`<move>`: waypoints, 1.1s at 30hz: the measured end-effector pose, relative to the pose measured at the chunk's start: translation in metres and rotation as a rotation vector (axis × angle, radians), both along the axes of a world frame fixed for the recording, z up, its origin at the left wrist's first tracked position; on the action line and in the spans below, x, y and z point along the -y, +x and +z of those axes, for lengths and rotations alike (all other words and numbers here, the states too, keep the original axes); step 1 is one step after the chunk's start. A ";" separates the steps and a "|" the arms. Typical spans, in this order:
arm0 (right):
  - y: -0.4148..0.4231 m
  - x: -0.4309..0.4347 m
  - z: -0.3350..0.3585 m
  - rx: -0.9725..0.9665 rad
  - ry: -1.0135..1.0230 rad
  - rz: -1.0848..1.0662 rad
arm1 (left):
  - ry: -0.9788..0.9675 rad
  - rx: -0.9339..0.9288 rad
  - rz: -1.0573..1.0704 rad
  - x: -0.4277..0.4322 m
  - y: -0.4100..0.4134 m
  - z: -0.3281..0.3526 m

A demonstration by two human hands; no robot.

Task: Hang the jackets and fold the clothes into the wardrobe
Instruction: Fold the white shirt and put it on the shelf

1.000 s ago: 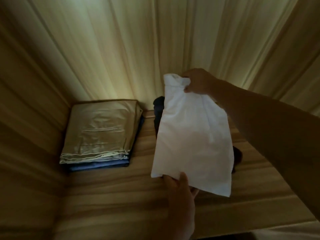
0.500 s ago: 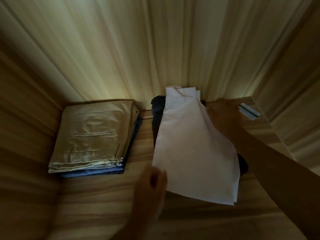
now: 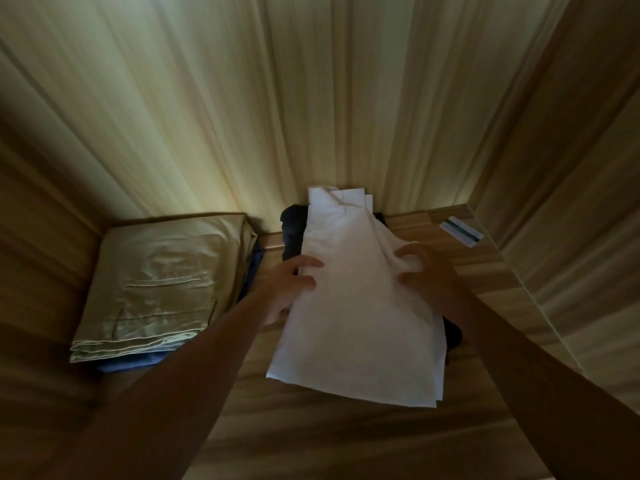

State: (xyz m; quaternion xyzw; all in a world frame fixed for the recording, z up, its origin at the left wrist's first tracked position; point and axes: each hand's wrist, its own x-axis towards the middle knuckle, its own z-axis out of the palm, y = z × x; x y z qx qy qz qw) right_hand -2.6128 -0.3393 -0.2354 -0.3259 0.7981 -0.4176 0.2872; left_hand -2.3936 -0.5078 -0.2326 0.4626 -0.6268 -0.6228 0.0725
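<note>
Here, both hands were on the white folded garment [image 3: 356,323], which lay flat on the wooden wardrobe shelf [image 3: 311,427] on top of a dark garment [image 3: 292,230]. The dark cloth showed past it on the far left and by the right wrist. The left hand [image 3: 289,289] rested at the garment's left edge with its fingers [image 3: 310,263] stretched out fairly straight over the cloth; whether the thumb was tucked beneath could not be told. The right hand [image 3: 427,271] was at the right edge, its fingers [image 3: 408,252] curled into a bunched fold of the white fabric. Just left of the left hand lay folded khaki trousers [image 3: 159,282], stacked on a blue garment [image 3: 138,362]. Beyond the right hand, near the shelf's back right corner, lay a small white card with a dark stripe [image 3: 461,233].
</note>
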 end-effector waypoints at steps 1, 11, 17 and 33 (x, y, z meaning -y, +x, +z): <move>0.000 0.005 0.000 -0.006 0.005 0.002 | 0.029 0.009 -0.007 -0.002 0.001 0.003; -0.014 0.054 0.030 0.050 -0.082 -0.038 | 0.250 -0.287 0.235 -0.012 0.027 -0.003; -0.007 0.001 0.017 0.536 0.054 -0.046 | 0.306 -0.223 0.091 -0.043 0.060 -0.012; -0.011 -0.031 0.019 0.257 0.353 0.270 | 0.232 -0.159 -0.017 -0.080 0.062 -0.015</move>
